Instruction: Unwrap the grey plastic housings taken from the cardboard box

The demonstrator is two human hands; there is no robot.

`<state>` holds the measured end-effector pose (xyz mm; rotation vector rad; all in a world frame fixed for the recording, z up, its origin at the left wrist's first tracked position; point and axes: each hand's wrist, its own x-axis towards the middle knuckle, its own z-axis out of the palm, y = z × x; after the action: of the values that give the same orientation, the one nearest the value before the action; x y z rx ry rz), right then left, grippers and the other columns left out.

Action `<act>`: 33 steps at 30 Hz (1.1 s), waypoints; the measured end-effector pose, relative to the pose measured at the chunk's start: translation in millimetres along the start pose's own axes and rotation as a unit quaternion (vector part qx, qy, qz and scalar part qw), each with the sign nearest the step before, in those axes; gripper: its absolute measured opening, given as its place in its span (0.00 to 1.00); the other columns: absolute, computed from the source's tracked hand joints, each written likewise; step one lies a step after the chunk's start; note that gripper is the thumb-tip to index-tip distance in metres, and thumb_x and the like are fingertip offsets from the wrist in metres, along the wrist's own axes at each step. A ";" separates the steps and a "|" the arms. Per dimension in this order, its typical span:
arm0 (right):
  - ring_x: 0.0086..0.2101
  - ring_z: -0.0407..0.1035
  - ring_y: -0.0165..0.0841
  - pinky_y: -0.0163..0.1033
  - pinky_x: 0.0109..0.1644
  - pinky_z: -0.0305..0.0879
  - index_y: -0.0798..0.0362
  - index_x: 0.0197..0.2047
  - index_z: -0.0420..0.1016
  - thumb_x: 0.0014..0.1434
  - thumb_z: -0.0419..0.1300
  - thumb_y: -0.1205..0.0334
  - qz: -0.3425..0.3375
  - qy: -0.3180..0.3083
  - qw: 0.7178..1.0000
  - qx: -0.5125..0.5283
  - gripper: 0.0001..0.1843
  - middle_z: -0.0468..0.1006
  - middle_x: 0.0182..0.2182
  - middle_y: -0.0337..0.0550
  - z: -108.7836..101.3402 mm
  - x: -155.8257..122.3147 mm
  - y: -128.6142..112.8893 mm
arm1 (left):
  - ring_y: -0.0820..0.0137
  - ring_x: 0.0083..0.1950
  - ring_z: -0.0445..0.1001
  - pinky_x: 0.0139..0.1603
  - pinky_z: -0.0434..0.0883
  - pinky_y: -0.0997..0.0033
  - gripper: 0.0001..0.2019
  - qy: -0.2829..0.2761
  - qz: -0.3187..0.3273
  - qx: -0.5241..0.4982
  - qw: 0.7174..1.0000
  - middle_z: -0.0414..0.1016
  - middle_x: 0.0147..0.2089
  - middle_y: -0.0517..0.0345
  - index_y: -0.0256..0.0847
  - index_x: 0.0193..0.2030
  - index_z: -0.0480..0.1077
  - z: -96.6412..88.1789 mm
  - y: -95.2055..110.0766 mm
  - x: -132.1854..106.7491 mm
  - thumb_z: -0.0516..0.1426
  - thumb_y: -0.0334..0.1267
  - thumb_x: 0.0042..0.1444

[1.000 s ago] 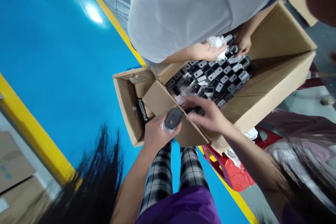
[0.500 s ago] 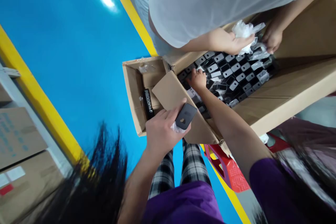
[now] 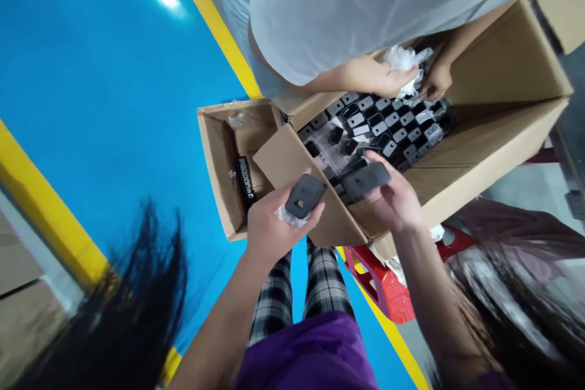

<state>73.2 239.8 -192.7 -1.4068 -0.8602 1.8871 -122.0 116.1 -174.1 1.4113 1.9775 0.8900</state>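
Note:
My left hand (image 3: 269, 225) is closed round a small black plastic part (image 3: 305, 195) together with a scrap of clear wrapping, just in front of the box flap. My right hand (image 3: 395, 198) grips a second black part (image 3: 365, 179) over the near edge of a large cardboard box (image 3: 489, 140). Inside the box lie several rows of the same black parts (image 3: 393, 128), some in clear wrapping. Across the box, another person's hand (image 3: 381, 78) clutches a wad of clear wrapping while their other hand (image 3: 436, 81) reaches among the parts.
A smaller open carton (image 3: 223, 158) with a black strip inside adjoins the box on the left. A red plastic stool (image 3: 388, 286) stands under the box. The floor is blue with yellow lines (image 3: 219, 24). My hair hangs into both lower corners.
My right hand has drawn back from deep among the rows to the near edge, now with a black part in it. My left hand has kept its part.

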 end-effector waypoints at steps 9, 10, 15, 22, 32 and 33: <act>0.18 0.50 0.26 0.31 0.17 0.51 0.45 0.45 0.80 0.49 0.73 0.50 0.142 -0.022 0.977 0.160 0.20 0.62 0.19 0.30 21.7 -48.9 25.5 | 0.63 0.48 0.84 0.47 0.80 0.72 0.27 -0.075 0.038 -0.051 0.995 0.85 0.51 0.54 0.43 0.64 0.73 -0.8 4.6 -2.9 0.64 0.49 0.59; 0.18 0.48 0.25 0.31 0.16 0.49 0.45 0.44 0.80 0.49 0.72 0.51 0.137 -0.023 0.977 0.163 0.19 0.61 0.19 0.29 22.1 -49.2 25.6 | 0.64 0.47 0.85 0.45 0.79 0.73 0.27 -0.082 0.036 -0.053 0.995 0.85 0.50 0.54 0.43 0.64 0.73 -2.0 4.7 -4.1 0.63 0.49 0.59; 0.18 0.42 0.21 0.28 0.17 0.38 0.48 0.43 0.79 0.48 0.73 0.52 0.126 -0.021 0.979 0.161 0.19 0.59 0.19 0.27 26.7 -54.1 24.2 | 0.68 0.38 0.83 0.39 0.78 0.75 0.27 -0.097 0.023 -0.065 0.993 0.86 0.45 0.59 0.45 0.64 0.72 -5.6 5.9 -8.6 0.59 0.44 0.57; 0.17 0.47 0.22 0.28 0.17 0.41 0.46 0.44 0.78 0.49 0.73 0.48 0.125 -0.023 0.983 0.133 0.21 0.62 0.19 0.28 33.4 -60.6 24.5 | 0.59 0.48 0.85 0.46 0.80 0.68 0.35 -0.131 0.068 -0.012 0.989 0.84 0.54 0.52 0.42 0.67 0.68 -6.4 13.7 -12.1 0.62 0.55 0.54; 0.25 0.64 0.28 0.32 0.26 0.65 0.46 0.45 0.80 0.53 0.71 0.49 0.113 -0.017 0.988 0.101 0.18 0.75 0.27 0.35 32.4 -63.2 36.4 | 0.56 0.43 0.85 0.40 0.77 0.65 0.51 -0.022 0.144 0.122 0.982 0.85 0.46 0.46 0.38 0.63 0.68 9.7 7.7 -20.1 0.60 0.78 0.43; 0.25 0.64 0.28 0.33 0.27 0.66 0.47 0.44 0.82 0.52 0.71 0.48 0.108 -0.007 0.989 0.096 0.18 0.76 0.28 0.36 33.0 -63.7 37.6 | 0.56 0.42 0.85 0.39 0.77 0.66 0.50 -0.019 0.149 0.131 0.980 0.85 0.44 0.46 0.37 0.61 0.69 10.7 7.2 -20.4 0.59 0.79 0.44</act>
<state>52.6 162.5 -179.9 -1.4154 -0.5314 2.0817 -103.7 100.4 -174.2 1.8974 1.9391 0.7375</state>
